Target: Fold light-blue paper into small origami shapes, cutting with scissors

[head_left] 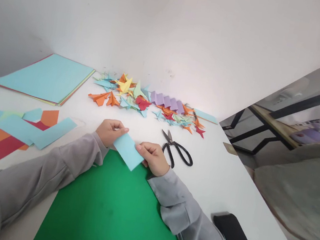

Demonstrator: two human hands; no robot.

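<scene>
A light blue paper piece (128,152) is held up between both hands, above the far end of a green sheet (110,213). My left hand (111,132) pinches its upper left corner between thumb and fingers. The right side of the paper is gripped by my right hand (154,157), thumb on top and fingertips partly hidden. Black-handled scissors (177,148) lie slightly open just beyond my right hand, their blades pointing to the wall.
Folded paper shapes (125,86) in several colours line the wall, beside a purple pleated strip (167,102). Large coloured sheets (46,75) are stacked at the back left. Cut paper strips (16,127) lie at left. A black object (235,237) rests at the right.
</scene>
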